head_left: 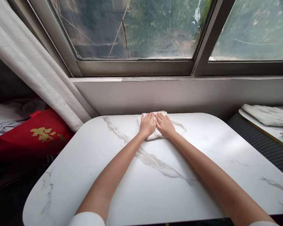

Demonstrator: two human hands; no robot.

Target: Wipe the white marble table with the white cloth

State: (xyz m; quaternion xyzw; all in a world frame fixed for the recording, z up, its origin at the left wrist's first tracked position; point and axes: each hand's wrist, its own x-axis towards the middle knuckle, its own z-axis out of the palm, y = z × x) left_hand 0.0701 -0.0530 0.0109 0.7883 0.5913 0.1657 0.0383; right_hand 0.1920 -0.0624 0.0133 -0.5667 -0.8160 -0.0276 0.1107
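Both hands (156,125) lay flat, fingers extended, on folded white cloth (153,135) directly beneath, neither nearer

A white, soft-looking cloth (155,135) lay flat and folded near the tabletop's (85,166) twelve o'clock edge, partly hidden beneath the left hand (147,124) and right hand (164,124).

We count one left hand (147,125), one right hand (165,125), one pressed cloth (155,135), one marbled tabletop (122,194), one curtain (35,62), two window panes (151,34) (257,34).
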